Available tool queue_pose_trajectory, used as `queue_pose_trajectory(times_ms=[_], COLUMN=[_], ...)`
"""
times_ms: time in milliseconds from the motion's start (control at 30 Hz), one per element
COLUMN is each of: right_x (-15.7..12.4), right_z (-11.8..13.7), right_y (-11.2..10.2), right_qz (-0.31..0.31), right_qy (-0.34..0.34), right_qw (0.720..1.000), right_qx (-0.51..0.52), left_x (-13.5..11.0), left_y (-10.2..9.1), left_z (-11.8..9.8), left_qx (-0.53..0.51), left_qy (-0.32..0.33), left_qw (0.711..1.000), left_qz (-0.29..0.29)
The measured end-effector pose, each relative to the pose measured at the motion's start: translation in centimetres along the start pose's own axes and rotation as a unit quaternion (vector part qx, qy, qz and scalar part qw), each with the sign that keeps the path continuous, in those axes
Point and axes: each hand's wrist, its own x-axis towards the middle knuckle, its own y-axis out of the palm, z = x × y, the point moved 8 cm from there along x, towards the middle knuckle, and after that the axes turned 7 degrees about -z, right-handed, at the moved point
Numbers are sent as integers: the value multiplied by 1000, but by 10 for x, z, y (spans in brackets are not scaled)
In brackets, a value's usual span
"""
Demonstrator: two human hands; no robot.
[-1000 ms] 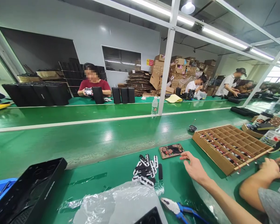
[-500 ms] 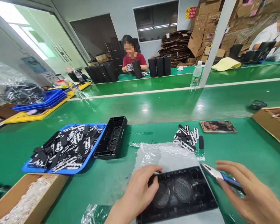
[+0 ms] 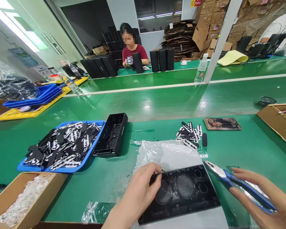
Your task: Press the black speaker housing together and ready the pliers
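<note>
My left hand (image 3: pixel 143 187) grips the upper left edge of a black plastic speaker housing (image 3: pixel 188 208), thumb inside and fingers over the rim. The housing lies face down on a white plastic-wrapped sheet (image 3: pixel 171 152), its two round mesh grilles and two smaller round openings showing. To its right rest pliers with blue handles (image 3: pixel 238 184), jaws pointing to the upper left. My right hand (image 3: pixel 264 194) is around the handles, fingers and thumb spread apart; whether the thumb touches them I cannot tell. Small black strips with white backing (image 3: pixel 188 135) lie in a pile beyond the sheet.
A blue tray (image 3: pixel 82 165) heaped with similar strips stands at left, with another black housing (image 3: pixel 112 135) against it. A cardboard box (image 3: pixel 52 194) holds small white pieces. A phone (image 3: pixel 222 124) and a divided box (image 3: pixel 276 124) are at right. Co-workers (image 3: pixel 134 51) sit across the bench.
My right hand has moved right and opened off the pliers, so more of their handles shows. My left hand stays on the housing. The view has tilted slightly down.
</note>
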Motion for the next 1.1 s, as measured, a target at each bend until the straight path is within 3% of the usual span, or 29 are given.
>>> queue_pose_trajectory(times_ms=[67, 133, 200, 267, 400, 633, 833, 1100], right_x=[25, 39, 45, 43, 35, 32, 33, 48], right_z=[64, 117, 152, 171, 179, 174, 169, 161], right_y=[5, 16, 34, 55, 86, 92, 113, 131], right_qz=[26, 49, 80, 122, 193, 162, 200, 269], right_qy=[-138, -235, -284, -292, -257, -260, -244, -182], right_qw=[989, 967, 951, 943, 937, 937, 939, 934], right_qx=[50, 82, 90, 99, 138, 165, 137, 150], left_x=[-10, -22, -36, -48, -53, -41, -20, -10], left_y=[-1, -3, -4, -4, -2, 0, 4, 4], left_z=[-7, -17, -29, -37, -36, -26, -5, 11], left_qx=[11, 18, 27, 40, 50, 55, -6, -70], left_qy=[39, 88, 152, 196, 186, 130, 12, -76], left_qw=[999, 994, 983, 973, 973, 985, 1000, 994], left_qz=[-36, -68, -95, -114, -127, -101, -14, -27])
